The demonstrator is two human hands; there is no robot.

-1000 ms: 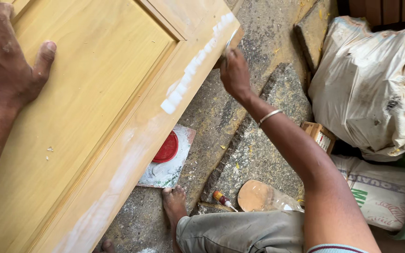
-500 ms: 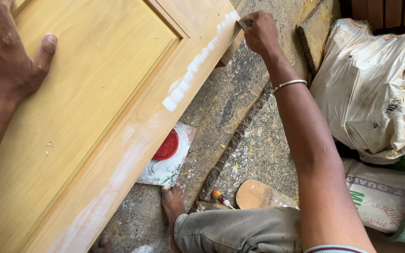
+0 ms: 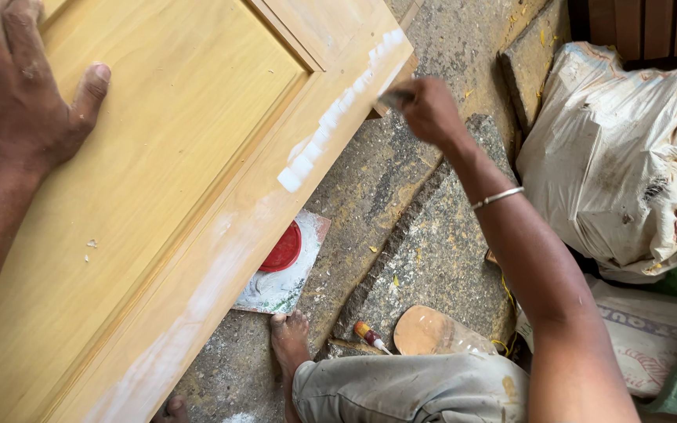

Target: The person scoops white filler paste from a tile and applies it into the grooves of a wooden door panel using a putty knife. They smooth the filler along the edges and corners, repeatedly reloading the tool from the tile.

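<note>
Filling: white putty (image 3: 338, 110) lies in a thick broken bead along the outer edge of the wooden door panel (image 3: 158, 235); the bead runs from the panel's far corner back toward the person and stops partway down that edge
Landmark: the door panel, yellow-brown with a raised frame and a sunken centre field; it lies tilted over rough stone ground (image 3: 425, 251)
Right hand: the right hand (image 3: 432, 110) is just off the panel's far corner, fingers closed round a small flat blade (image 3: 393, 98) whose tip is close to the top of the bead; whether it touches the wood I cannot tell
Left hand: the left hand (image 3: 17, 94) lies flat on the panel's centre field, fingers spread and gripping nothing, thumb stretched out; it looks to be steadying the board
Step in hand: as I judge it, the putty is laid but not yet levelled; nearer the person the same edge shows only a thin white smear
Next move calls for: likely a flat, firm drag of the blade along the edge, with the panel kept from sliding
Below the panel's edge: a square tile (image 3: 280, 270) smeared white, with a red lid (image 3: 284, 247) on it; a bare foot (image 3: 291, 337) touches the tile's near corner
Beyond the foot, away from the panel: a small red-handled tool (image 3: 368, 335); pale sacks (image 3: 613, 157) well apart to the right
</note>
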